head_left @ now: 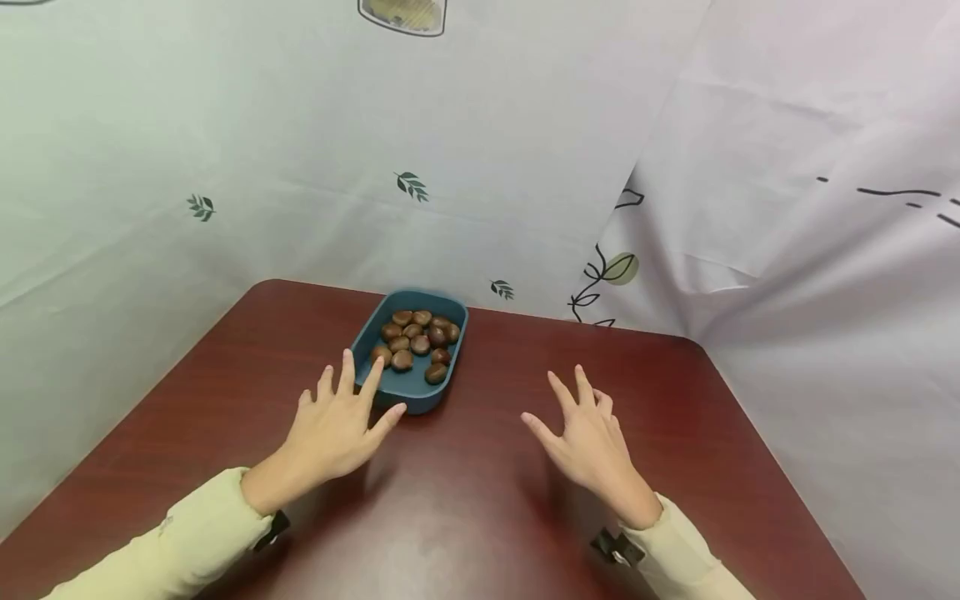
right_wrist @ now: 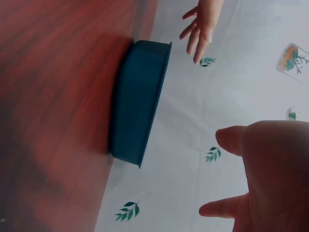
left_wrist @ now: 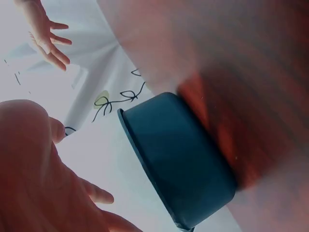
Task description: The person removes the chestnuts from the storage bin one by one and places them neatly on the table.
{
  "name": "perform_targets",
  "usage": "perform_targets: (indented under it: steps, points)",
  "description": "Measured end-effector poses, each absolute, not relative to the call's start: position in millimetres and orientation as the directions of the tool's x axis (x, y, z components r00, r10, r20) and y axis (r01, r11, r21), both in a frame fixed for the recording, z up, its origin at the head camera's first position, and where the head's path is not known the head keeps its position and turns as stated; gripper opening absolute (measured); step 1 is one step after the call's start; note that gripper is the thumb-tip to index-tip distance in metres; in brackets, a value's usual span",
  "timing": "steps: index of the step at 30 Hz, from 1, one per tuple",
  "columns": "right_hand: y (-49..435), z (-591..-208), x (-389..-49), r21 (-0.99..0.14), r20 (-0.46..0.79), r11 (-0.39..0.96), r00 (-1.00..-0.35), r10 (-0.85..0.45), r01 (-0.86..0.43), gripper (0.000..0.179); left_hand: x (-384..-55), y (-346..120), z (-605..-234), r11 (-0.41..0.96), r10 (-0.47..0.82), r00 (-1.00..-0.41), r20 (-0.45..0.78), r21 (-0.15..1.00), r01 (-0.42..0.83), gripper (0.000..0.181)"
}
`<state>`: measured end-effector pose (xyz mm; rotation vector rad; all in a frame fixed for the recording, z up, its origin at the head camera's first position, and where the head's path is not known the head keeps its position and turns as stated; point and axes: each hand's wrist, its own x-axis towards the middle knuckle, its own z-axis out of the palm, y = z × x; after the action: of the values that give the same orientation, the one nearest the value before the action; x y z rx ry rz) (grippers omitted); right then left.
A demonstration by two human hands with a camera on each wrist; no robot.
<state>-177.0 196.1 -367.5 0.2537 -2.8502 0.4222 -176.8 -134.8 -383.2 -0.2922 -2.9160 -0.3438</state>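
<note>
Several brown chestnuts (head_left: 420, 343) lie inside a dark blue tray (head_left: 408, 403) near the table's back edge. My left hand (head_left: 333, 429) is spread with nothing in it, its fingertips overlapping the tray's near left corner in the head view. To the right of the tray my right hand (head_left: 592, 437) hovers above the table, fingers apart and holding nothing. The left wrist view shows the tray's outer side (left_wrist: 178, 154) beyond the left palm (left_wrist: 43, 179). In the right wrist view the tray (right_wrist: 137, 101) is farther off, past the right hand's fingers (right_wrist: 224, 208).
The dark red wooden table (head_left: 457, 517) has rounded back corners. White cloth (head_left: 300, 150) with leaf prints hangs behind it and along its sides. Pale sleeves (head_left: 202, 525) cover both forearms, with a black device (head_left: 618, 547) at the right wrist.
</note>
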Motion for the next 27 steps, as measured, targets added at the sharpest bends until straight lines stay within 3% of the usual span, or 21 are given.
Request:
perform_targets:
  steps: [9,17,27]
  points:
    - [177.0,-360.9,-196.1,-0.309,0.263,0.918,-0.950,-0.170,-0.250,0.075,-195.6,-136.4,-369.6,0.935,0.186,-0.962,0.202,0.263,0.236,0.084]
    - [147.7,-352.5,-212.5,-0.373,0.291,0.879,-0.937,-0.194,-0.298,0.067,-222.3,-142.5,-351.4,0.921,0.182,-0.969,0.168,0.317,0.228,0.073]
    - [109.9,-360.2,-243.5,-0.475,0.296,0.796,-0.920,-0.257,-0.375,0.051,-266.7,-158.4,-353.5,0.842,0.157,-0.980,0.121,0.502,0.197,0.055]
